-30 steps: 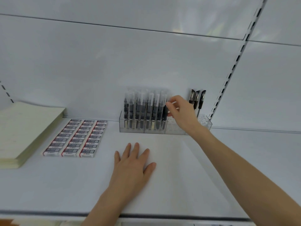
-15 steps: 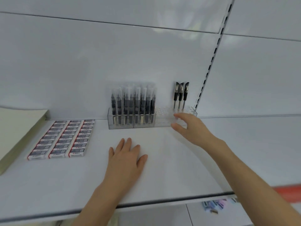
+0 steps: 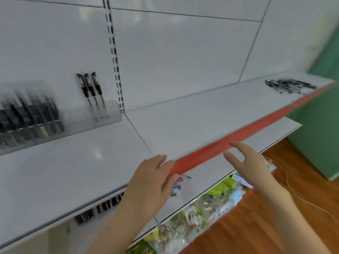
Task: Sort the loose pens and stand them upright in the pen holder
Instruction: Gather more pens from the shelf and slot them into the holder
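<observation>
A clear plastic pen holder (image 3: 108, 116) stands at the back of the white shelf (image 3: 183, 121), left of centre. Three black pens (image 3: 90, 88) stand upright in its right end, and several more blurred dark pens (image 3: 31, 114) fill its left part. A pile of loose black pens (image 3: 290, 86) lies far right on the shelf near its red front edge (image 3: 229, 142). My left hand (image 3: 148, 182) rests at the shelf's front edge, fingers relaxed and holding nothing. My right hand (image 3: 245, 162) hovers in front of the edge, fingers spread and loose, holding nothing.
A slotted upright rail (image 3: 114, 57) runs up the back wall beside the holder. Lower shelves hold small coloured packets (image 3: 178, 184) and wrapped goods (image 3: 192, 217). A wooden floor (image 3: 293, 198) and a green panel (image 3: 321, 125) lie to the right.
The view swung right, so the holder moved to the left. My right hand came away from the holder to the shelf's front edge. My left hand slid from the shelf top to the edge.
</observation>
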Available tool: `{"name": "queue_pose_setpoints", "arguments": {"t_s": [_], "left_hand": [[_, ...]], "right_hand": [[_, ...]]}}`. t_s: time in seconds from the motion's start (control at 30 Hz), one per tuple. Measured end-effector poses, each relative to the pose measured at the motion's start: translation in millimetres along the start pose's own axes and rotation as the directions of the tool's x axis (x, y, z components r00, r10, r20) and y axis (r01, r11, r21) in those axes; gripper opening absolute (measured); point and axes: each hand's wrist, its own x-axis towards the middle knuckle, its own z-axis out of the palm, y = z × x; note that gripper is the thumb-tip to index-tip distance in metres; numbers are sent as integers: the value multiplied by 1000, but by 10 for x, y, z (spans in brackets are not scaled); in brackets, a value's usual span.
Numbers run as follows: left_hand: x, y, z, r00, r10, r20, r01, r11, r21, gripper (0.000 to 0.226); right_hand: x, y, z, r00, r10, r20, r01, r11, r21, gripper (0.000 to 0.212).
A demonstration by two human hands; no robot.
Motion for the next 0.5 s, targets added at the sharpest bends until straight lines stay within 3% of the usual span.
{"name": "queue_pose_setpoints", "arguments": {"t_s": [0.1,0.3,0.5], "left_hand": [[133,548,476,992,58,108,-49,995,-88,31],[384,1405,1232,946,169,278,-155,985,-73,37],[664,1886,1815,904,218,367,-217,975,-46,38]], "right_hand": [[-251,680,-310,991,131,-15,-131,991,-14,44],[-630,1778,-977,962,268,-48,-272,953,-132,45],[-824,2523,-1376,913,400,-81,-408,903,-136,46]]}}
